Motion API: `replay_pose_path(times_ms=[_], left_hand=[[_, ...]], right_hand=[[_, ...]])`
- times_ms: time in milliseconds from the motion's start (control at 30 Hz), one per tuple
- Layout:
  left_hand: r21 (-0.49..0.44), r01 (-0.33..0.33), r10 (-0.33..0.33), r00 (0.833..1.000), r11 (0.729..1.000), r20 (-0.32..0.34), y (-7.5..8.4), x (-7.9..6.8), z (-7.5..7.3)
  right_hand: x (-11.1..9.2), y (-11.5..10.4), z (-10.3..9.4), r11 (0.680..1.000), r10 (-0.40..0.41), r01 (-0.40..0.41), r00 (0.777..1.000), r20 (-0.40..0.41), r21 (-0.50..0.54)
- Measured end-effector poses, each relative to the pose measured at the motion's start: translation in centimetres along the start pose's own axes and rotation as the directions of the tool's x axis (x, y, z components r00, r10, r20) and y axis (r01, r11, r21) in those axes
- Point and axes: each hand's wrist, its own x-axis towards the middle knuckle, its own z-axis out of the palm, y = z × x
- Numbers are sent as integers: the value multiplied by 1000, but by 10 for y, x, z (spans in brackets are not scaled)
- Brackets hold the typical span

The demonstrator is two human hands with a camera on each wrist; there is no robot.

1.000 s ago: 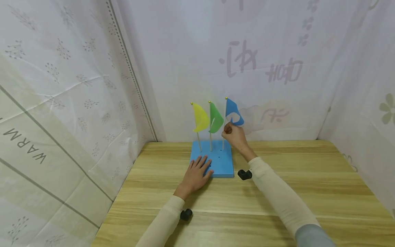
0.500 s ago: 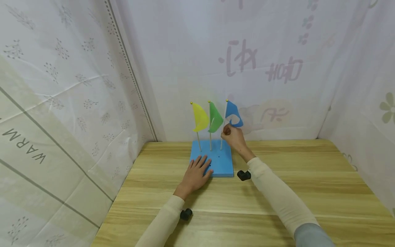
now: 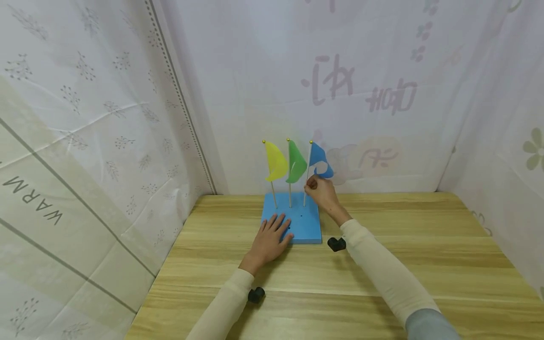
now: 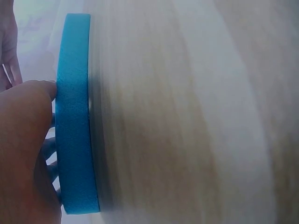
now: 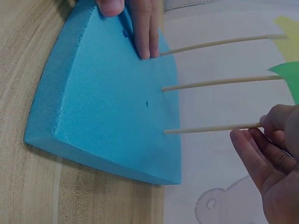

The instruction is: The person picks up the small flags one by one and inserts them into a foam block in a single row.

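My right hand (image 3: 321,192) pinches the thin wooden stick of the blue flag (image 3: 318,157) just below its cloth. In the right wrist view the lower end of that stick (image 5: 210,129) meets the top of the blue foam block (image 5: 107,93) at a hole. To its left the green flag (image 3: 296,163) and the yellow flag (image 3: 276,161) stand in the same block, the yellow one leaning a little. My left hand (image 3: 268,240) lies with fingers spread on the block's front left part. The left wrist view shows the block's front side (image 4: 74,116) with the thumb at its upper edge.
Small dark holes show in the block's top, one of them a bare hole (image 5: 147,104) near the sticks. The block stands on a wood-grain table (image 3: 382,264) near its back edge. Printed curtains (image 3: 238,94) hang behind and at both sides.
The blue flag has come down a little and shifted slightly left, its stick end going from beside a hole into the block. My right hand has lowered with it; my left hand has stayed put.
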Motion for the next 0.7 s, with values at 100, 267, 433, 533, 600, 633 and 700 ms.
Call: replay_pose_path(times_ms=[100,267,433,533,600,633,700], left_hand=[[-3,4,-4,1000,1000,4,1,0,-1],[-5,12,-12,1000,1000,10,2,0,-2],[-10,5,-5,1000,1000,4,1,1,-1],[-15,6,-6,1000,1000,2,2,-1,-2],[-14,9,-9,1000,1000,3,2,-1,-4],[-12,11,-11,1000,1000,4,3,-1,-4],[-10,12,-12,1000,1000,7,3,-2,-4]], right_hand=[[0,0,0,1000,3,-3,1000,-3,-4],[-2,1,-2,1000,-3,3,1000,3,-11],[-3,3,-4,1000,0,0,1000,17,-9],[-3,4,-6,1000,9,-9,1000,21,-9],[-3,6,-6,1000,17,-17,1000,21,-11],[-3,6,-7,1000,22,-22,1000,21,-10],[-4,8,-8,1000,28,-28,999,21,-10]])
